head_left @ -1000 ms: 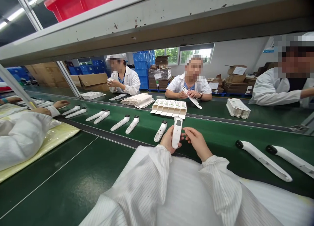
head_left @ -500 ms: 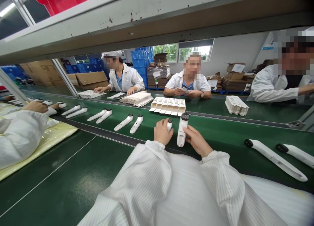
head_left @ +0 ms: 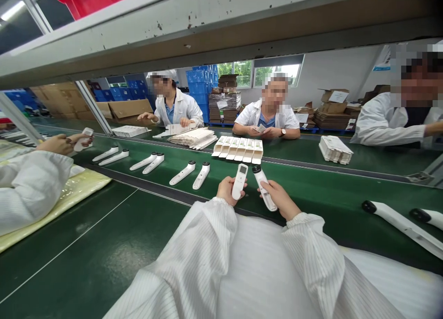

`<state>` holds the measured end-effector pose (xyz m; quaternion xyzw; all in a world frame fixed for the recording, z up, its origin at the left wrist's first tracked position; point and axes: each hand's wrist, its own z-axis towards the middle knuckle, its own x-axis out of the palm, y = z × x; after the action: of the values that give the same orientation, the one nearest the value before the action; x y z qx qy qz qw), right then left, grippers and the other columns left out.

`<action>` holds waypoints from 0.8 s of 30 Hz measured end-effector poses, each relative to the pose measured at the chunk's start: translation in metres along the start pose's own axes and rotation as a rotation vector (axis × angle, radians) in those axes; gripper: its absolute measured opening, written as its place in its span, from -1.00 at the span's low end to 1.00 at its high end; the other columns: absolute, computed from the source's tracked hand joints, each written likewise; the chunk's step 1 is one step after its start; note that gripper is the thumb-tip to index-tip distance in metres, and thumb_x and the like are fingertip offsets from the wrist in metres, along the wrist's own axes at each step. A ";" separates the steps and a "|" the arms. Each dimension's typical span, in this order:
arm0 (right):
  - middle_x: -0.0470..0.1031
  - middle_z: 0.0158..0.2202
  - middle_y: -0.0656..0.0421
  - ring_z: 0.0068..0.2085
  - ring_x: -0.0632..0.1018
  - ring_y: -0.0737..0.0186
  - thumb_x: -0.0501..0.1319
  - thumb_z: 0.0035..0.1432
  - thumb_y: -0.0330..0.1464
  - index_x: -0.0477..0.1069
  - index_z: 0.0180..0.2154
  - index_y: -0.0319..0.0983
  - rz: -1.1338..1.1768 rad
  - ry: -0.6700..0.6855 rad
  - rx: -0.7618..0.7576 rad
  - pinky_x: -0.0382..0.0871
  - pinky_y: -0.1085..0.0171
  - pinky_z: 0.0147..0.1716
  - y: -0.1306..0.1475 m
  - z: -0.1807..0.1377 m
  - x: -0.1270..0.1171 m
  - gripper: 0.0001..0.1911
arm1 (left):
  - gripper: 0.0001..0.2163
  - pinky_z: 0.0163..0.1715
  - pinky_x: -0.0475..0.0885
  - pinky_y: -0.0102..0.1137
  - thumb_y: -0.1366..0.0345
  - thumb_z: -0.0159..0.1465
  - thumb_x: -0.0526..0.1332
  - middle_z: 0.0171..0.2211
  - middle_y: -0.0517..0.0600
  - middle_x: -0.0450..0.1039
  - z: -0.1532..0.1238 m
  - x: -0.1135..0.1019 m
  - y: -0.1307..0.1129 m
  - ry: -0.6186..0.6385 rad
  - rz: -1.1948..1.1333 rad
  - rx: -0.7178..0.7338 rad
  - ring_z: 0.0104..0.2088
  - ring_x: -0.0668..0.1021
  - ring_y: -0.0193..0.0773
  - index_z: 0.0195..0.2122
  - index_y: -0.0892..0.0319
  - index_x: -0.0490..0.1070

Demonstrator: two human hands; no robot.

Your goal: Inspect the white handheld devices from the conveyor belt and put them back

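Note:
My left hand [head_left: 225,189] is closed round a white handheld thermometer [head_left: 239,181], held upright with its small screen facing me. My right hand [head_left: 279,198] grips a second white thermometer [head_left: 264,194] with a black tip, laid slanting over the green conveyor belt [head_left: 311,189]. The two hands are close together just past my white striped sleeves. Further white thermometers [head_left: 182,173] lie in pairs along the belt to the left, and two more [head_left: 401,223] lie at the right.
A row of open white cartons [head_left: 238,149] and a stack of flat cartons [head_left: 194,139] sit across the belt. Three people in white coats sit opposite. A co-worker's hand [head_left: 62,143] at the left holds a thermometer. A grey shelf [head_left: 221,28] hangs overhead.
My left hand has lifted a second thermometer off the belt and turned it screen-up. The right hand has lowered its thermometer from upright to slanting. The belt's thermometers have drifted right.

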<state>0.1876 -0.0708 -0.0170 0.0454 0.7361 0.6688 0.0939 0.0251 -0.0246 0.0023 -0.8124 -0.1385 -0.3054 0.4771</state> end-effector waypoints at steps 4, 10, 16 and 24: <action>0.50 -0.29 0.02 -0.26 0.50 0.02 0.16 0.02 -0.26 0.44 -0.27 -0.22 -0.551 -0.174 -0.088 0.30 0.14 -0.26 -0.013 0.009 -0.011 -0.77 | -0.69 -0.77 0.11 -0.56 0.22 0.27 -0.02 -0.47 0.07 0.40 -0.006 0.009 0.007 0.070 0.036 -0.033 -0.60 0.38 -0.39 -0.20 0.35 0.38; 0.42 -0.06 -0.02 -0.04 0.40 -0.03 0.11 0.08 -0.23 0.43 -0.12 -0.21 -0.580 -0.272 -0.463 0.23 0.06 -0.04 -0.009 0.004 -0.001 -0.65 | -0.77 -0.70 0.17 -0.56 0.17 0.22 0.15 -0.50 -0.01 0.37 -0.010 0.019 0.020 0.006 0.082 -0.039 -0.56 0.41 -0.40 -0.29 0.26 0.38; 0.49 -0.26 0.13 -0.23 0.49 0.13 0.27 -0.06 -0.12 0.42 -0.17 -0.18 0.107 0.091 -0.243 0.39 0.18 -0.26 0.004 -0.006 0.015 -0.58 | -0.84 -0.40 0.36 -0.47 0.39 0.11 0.22 -0.42 -0.03 0.41 -0.007 0.021 0.027 0.095 0.081 0.135 -0.43 0.47 -0.36 -0.25 0.21 0.37; 0.49 -0.28 0.17 -0.24 0.47 0.22 0.27 -0.04 -0.08 0.46 -0.29 -0.18 0.334 0.212 -0.086 0.39 0.29 -0.33 0.007 -0.013 0.009 -0.66 | -0.65 0.05 0.15 -0.19 0.40 0.06 0.23 0.03 0.16 0.32 0.003 -0.025 -0.020 -0.408 1.231 0.617 0.14 0.24 0.03 -0.09 0.14 0.36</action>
<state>0.1755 -0.0808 -0.0093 0.0922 0.6950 0.7068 -0.0943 -0.0037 -0.0098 -0.0003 -0.6122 0.1784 0.2302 0.7351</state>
